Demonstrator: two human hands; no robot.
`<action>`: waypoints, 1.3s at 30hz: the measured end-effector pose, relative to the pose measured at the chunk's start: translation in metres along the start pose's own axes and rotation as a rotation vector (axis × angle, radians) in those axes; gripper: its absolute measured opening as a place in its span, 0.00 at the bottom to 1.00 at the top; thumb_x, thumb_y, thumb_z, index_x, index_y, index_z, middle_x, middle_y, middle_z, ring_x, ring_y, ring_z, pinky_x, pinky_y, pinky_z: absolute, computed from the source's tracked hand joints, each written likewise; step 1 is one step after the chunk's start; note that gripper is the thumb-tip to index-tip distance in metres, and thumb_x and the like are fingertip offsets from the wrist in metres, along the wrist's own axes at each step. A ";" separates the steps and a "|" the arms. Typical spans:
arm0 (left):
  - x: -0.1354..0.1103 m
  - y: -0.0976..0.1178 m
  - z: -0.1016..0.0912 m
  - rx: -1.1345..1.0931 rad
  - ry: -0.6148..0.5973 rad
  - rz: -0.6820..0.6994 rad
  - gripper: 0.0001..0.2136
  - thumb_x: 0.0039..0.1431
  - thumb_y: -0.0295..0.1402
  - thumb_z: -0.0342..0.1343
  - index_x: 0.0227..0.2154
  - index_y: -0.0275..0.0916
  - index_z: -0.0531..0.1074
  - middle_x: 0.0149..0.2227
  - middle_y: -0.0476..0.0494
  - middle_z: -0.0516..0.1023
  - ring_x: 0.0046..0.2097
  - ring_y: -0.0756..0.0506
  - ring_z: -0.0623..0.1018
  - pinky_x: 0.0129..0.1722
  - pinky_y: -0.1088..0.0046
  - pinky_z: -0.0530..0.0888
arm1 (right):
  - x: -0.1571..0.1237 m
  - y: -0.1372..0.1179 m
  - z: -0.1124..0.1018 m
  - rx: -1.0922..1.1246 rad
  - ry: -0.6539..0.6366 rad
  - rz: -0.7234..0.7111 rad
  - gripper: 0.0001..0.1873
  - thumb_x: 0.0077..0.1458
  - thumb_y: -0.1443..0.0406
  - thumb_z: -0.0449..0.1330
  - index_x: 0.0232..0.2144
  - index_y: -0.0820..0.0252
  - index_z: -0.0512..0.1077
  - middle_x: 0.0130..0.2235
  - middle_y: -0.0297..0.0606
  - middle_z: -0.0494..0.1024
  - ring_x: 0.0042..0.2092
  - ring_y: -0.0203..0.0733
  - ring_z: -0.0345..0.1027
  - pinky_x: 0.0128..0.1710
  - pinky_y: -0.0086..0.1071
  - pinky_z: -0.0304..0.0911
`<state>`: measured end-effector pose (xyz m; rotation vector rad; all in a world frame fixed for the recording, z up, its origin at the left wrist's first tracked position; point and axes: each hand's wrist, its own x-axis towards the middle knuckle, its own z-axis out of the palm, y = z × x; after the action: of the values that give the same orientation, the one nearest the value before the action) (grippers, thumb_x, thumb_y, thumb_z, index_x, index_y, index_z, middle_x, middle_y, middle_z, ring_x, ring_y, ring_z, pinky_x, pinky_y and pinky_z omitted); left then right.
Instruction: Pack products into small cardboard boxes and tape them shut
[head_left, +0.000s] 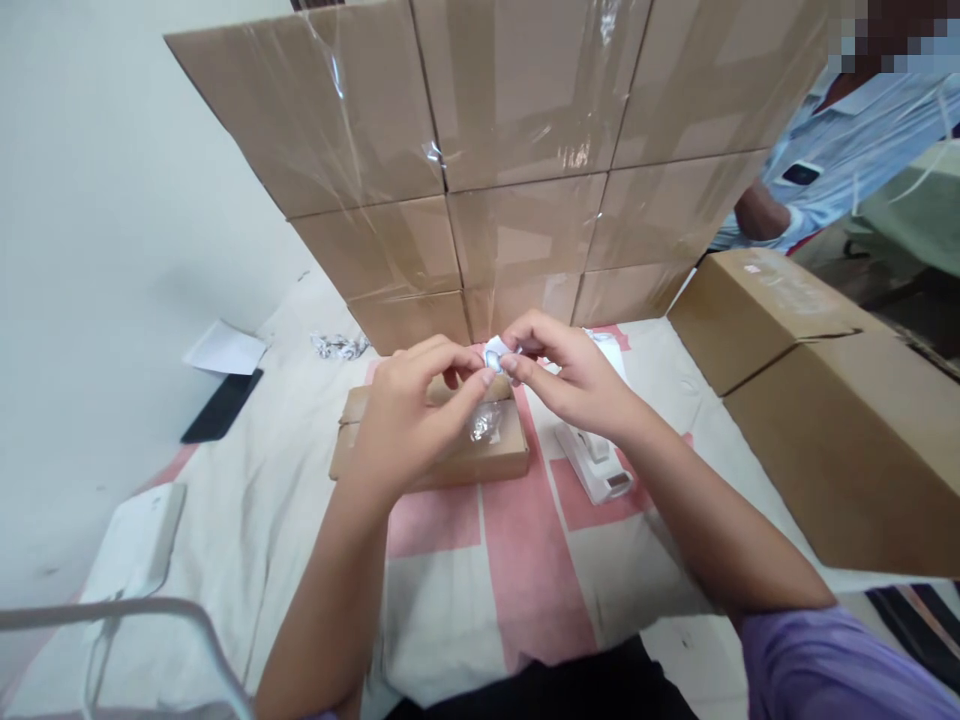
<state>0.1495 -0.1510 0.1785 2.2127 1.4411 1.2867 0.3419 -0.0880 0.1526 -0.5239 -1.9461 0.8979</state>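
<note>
My left hand (412, 410) and my right hand (566, 375) meet above a small flat cardboard box (502, 455). Both pinch a small white packet (495, 355) between thumb and fingertips. A crumpled bit of clear plastic (485, 425) lies on the box below the hands. A white handheld device (596, 465) lies on the cloth just right of the box, under my right wrist.
A wall of taped cardboard cartons (510, 160) stands behind. Two large cartons (825, 400) lie at the right. Another person in a light blue shirt (847, 150) sits at the far right. White paper (225, 350), a dark flat object (221, 405) and a white frame (135, 610) are at left.
</note>
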 end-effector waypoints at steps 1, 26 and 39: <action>0.000 0.001 0.000 -0.037 -0.004 -0.017 0.06 0.63 0.30 0.59 0.29 0.41 0.73 0.29 0.53 0.74 0.33 0.50 0.72 0.37 0.70 0.67 | 0.000 0.000 0.000 -0.004 0.001 -0.009 0.09 0.68 0.58 0.59 0.37 0.57 0.68 0.33 0.32 0.72 0.34 0.36 0.68 0.34 0.31 0.61; 0.002 -0.003 -0.012 -0.219 -0.115 -0.286 0.12 0.61 0.38 0.60 0.24 0.39 0.71 0.25 0.51 0.72 0.29 0.50 0.69 0.28 0.74 0.65 | 0.005 0.011 -0.012 -0.418 0.126 -0.140 0.06 0.69 0.62 0.55 0.37 0.54 0.67 0.33 0.33 0.72 0.32 0.38 0.63 0.34 0.33 0.59; 0.003 -0.013 -0.014 -0.216 -0.080 -0.250 0.12 0.64 0.42 0.59 0.28 0.41 0.73 0.28 0.49 0.70 0.30 0.49 0.67 0.29 0.71 0.65 | 0.015 0.075 -0.042 -0.768 0.050 0.239 0.12 0.54 0.76 0.55 0.37 0.62 0.75 0.39 0.45 0.77 0.39 0.48 0.71 0.40 0.39 0.64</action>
<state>0.1308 -0.1458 0.1805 1.8580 1.4219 1.1938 0.3715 -0.0135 0.1174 -1.2234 -2.1755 0.2300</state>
